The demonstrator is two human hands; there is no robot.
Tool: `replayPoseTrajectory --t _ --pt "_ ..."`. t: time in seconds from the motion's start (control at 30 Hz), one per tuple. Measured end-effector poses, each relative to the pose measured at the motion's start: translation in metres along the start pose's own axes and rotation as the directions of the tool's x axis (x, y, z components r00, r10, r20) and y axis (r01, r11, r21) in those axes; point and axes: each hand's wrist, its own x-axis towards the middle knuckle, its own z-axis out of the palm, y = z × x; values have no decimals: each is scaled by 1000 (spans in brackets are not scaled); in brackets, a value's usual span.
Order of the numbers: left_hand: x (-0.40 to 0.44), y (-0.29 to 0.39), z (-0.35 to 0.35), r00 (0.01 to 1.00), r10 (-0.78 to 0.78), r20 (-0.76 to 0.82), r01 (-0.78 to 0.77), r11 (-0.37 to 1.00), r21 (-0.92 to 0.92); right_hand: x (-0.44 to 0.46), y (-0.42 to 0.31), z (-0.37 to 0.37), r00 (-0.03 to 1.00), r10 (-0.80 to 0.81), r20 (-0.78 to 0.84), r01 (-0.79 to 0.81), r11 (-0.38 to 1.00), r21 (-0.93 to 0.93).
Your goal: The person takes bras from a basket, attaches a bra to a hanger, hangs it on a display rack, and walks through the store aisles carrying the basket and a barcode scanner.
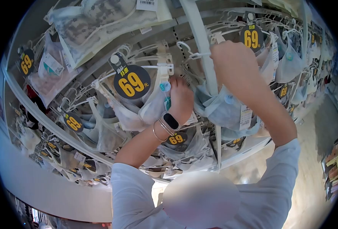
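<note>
My right hand (235, 61) is raised beside the white upright post, its fingers closed at the end of a white hanger (196, 55). The hanger's hook points left, across the post. Below hangs a pale blue bra (226, 107) with a white price tag (246, 116). My left hand (181, 100), with a smart band (171, 121) and bangles at the wrist, reaches in at the right side of a white bra (129, 112). Its fingers bend inward near the strap and a round blue sticker (164, 86); their tips are partly hidden.
Round black price signs (132, 82) reading 69 hang before the rows. Bras on hangers fill the curved rack, with a lower rail (81, 149) beneath. A large packaged bra (100, 23) juts out at the upper left. Wooden-looking floor (306, 152) lies to the right.
</note>
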Motion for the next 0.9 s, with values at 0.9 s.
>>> replayPoseTrajectory --t 0.9 --pt "96 -7 42 856 -164 490 162 986 46 -16 -11 -27 997 -22 75 25 999 -42"
